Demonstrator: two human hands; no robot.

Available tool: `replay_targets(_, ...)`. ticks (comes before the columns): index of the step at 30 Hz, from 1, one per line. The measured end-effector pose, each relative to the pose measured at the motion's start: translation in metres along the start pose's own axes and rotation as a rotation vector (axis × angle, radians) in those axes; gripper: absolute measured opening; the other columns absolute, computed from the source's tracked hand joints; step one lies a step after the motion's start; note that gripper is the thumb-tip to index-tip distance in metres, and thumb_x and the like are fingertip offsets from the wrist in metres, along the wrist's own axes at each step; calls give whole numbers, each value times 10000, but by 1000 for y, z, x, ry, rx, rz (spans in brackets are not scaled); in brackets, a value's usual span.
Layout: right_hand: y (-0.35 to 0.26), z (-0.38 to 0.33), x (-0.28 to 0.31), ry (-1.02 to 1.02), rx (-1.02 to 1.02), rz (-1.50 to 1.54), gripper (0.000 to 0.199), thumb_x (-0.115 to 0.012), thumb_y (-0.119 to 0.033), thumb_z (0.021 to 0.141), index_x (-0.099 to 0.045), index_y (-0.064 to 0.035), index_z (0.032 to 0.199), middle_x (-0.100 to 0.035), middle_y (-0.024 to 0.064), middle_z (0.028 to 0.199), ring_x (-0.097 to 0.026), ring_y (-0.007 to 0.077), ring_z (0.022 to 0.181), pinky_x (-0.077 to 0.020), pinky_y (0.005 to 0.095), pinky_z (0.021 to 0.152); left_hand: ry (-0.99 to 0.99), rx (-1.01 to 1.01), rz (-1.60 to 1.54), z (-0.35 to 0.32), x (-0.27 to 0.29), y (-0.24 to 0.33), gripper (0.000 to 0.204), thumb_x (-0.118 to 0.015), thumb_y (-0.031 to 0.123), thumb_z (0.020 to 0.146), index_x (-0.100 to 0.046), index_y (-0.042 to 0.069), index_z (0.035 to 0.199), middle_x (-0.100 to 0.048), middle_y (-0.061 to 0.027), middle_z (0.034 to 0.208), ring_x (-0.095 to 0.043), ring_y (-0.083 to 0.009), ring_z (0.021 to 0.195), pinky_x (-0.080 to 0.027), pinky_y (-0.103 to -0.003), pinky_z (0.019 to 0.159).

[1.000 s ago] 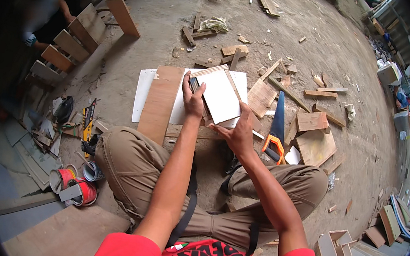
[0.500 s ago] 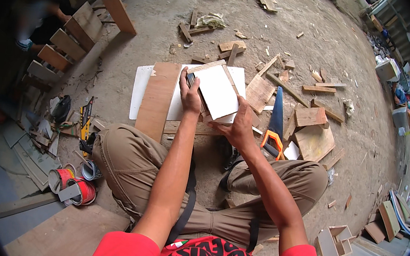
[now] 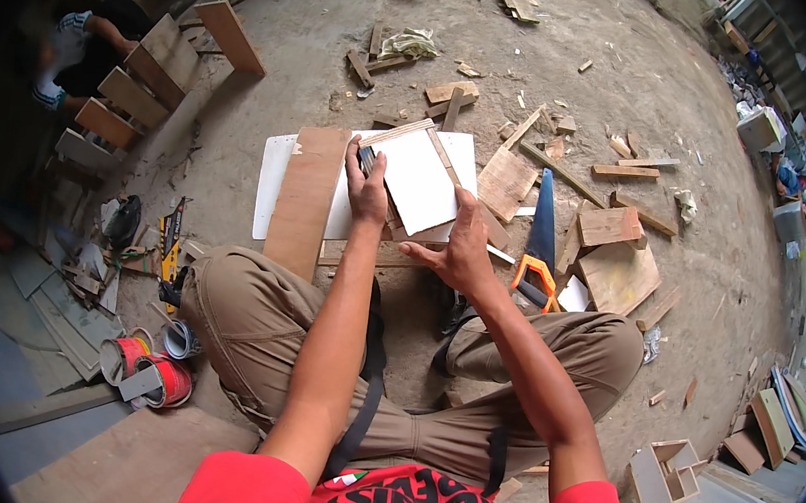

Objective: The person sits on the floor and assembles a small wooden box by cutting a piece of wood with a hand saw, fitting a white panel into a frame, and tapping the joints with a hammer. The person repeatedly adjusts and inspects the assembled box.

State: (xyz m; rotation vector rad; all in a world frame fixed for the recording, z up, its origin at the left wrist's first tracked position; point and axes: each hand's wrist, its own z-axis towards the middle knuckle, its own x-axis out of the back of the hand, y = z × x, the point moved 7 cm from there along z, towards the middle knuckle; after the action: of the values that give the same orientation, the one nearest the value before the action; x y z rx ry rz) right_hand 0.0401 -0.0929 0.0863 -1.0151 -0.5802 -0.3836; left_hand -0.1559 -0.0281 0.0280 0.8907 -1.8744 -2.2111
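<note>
Our left hand (image 3: 367, 189) grips a small dark tool (image 3: 367, 158) on the wooden frame (image 3: 417, 184) lying mid-floor; our right hand (image 3: 462, 248), fingers spread, pins its near edge. We judge a slip could shift the frame

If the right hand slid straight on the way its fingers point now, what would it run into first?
The right hand points up and slightly left, fingertips already at the lower edge of the white square panel. Going on, it would probably ride onto that panel first; depth is hard to judge.
</note>
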Motion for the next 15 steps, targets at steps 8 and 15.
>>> replay_targets(8, -1, -2, 4, 112, -102, -43, 1118, -948, -426, 590, -311, 29, 1388, -441, 266, 1321, -483, 439, 1227, -411, 504, 1034, -17, -48, 73, 0, -1, -2, 489, -509, 211, 1044, -372, 22, 1474, -514, -133, 1363, -494, -201, 1242, -385, -320, 1069)
replay_targets(15, -26, 18, 41, 202, 57, 111, 1080, -931, -286, 595, -314, 70, 1407, -398, 253, 1372, -432, 372, 1313, -372, 445, 1103, 98, -162, 514, 4, 4, 15, 552, -423, 389, 1056, -477, -32, 1410, -484, -229, 1454, -449, -336, 1363, -327, -395, 1142)
